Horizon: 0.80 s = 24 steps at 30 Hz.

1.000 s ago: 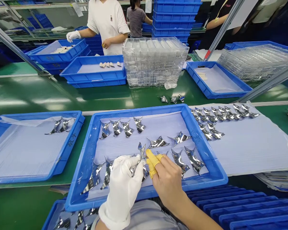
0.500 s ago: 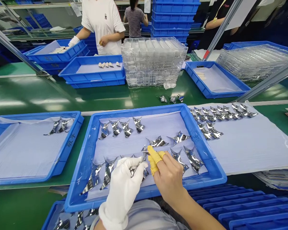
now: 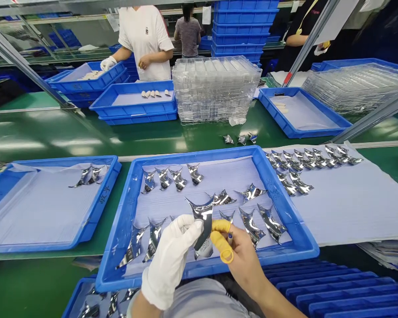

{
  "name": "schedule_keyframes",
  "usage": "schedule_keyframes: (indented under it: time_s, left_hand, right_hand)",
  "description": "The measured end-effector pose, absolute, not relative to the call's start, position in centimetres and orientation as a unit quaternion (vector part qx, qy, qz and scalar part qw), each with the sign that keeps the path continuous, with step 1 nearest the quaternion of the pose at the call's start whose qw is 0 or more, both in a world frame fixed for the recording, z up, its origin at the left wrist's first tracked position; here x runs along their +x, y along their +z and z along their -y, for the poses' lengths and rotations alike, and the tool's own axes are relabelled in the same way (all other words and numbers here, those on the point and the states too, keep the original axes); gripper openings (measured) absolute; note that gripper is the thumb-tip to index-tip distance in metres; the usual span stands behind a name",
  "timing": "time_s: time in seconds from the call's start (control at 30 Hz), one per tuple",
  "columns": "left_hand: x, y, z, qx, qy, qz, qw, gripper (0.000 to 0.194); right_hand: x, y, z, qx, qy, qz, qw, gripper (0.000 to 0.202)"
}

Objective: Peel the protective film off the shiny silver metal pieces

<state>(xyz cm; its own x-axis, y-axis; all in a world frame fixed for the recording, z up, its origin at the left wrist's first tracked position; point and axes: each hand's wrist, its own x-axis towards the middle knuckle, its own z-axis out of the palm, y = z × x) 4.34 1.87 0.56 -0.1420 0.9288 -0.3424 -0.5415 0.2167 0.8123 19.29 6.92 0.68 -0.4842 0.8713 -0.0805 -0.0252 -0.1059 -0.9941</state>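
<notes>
My left hand (image 3: pixel 172 258), in a white glove, is closed on a shiny chrome piece (image 3: pixel 203 223) with pointed corners, pinching its left edge and holding it up over the blue tray (image 3: pixel 108 249). Yellow finger covers sit on some fingers of my right hand (image 3: pixel 237 254). It is closed around a slim pen-like tool (image 3: pixel 230 238), of which only a blue-tipped end shows. Its fingertips are at the chrome piece's right edge; whether they touch is unclear. Several similar chrome pieces (image 3: pixel 271 225) lie on the white liner in the tray.
Chrome pieces (image 3: pixel 301 182) stand in rows on a white sheet (image 3: pixel 348 207) at right. Another blue tray (image 3: pixel 96 210) is at left. Clear plastic trays (image 3: pixel 217 92) are stacked behind. A person in a white shirt (image 3: pixel 146 39) stands across the bench. Blue trays (image 3: pixel 338 287) are stacked lower right.
The chrome piece in my left hand has come up and turned, its broad face now showing. My right hand has shifted slightly right and down, its fingers more curled. The view has shifted slightly.
</notes>
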Motion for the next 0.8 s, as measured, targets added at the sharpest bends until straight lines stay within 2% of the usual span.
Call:
schedule_keyframes:
  time_s: [0.13,0.23,0.3,0.4,0.5,0.63,0.8]
  left_hand:
    - [4.1,0.3,-1.6,0.243,0.583,-0.547,0.550,0.024]
    - [3.6,0.8,-1.4,0.278,0.589,-0.598,0.467,0.045]
    - [3.1,1.2,-1.2,0.291,0.612,-0.611,0.409,0.051]
    - [2.3,1.4,-0.8,0.306,0.628,-0.626,0.347,0.039]
    - [1.7,1.1,0.0,0.329,0.624,-0.643,0.298,0.024]
    - [1.4,0.7,1.4,0.410,0.634,-0.622,0.205,0.014]
    - [1.2,1.4,3.1,0.545,0.615,-0.559,0.113,0.035]
  right_hand:
    - [19.1,1.0,-6.5,-0.369,0.592,0.619,0.361,0.023]
    - [19.2,0.9,-6.1,-0.327,0.473,0.717,0.394,0.021]
    - [19.3,0.7,-5.8,-0.282,0.373,0.781,0.414,0.020]
    - [19.5,0.1,-5.0,-0.244,0.242,0.837,0.426,0.025]
    - [19.6,-0.2,-4.5,-0.234,0.175,0.854,0.431,0.034]
    - [19.2,-0.3,-4.2,-0.227,0.199,0.839,0.453,0.034]
    - [17.9,-0.5,-4.1,-0.234,0.385,0.776,0.441,0.026]
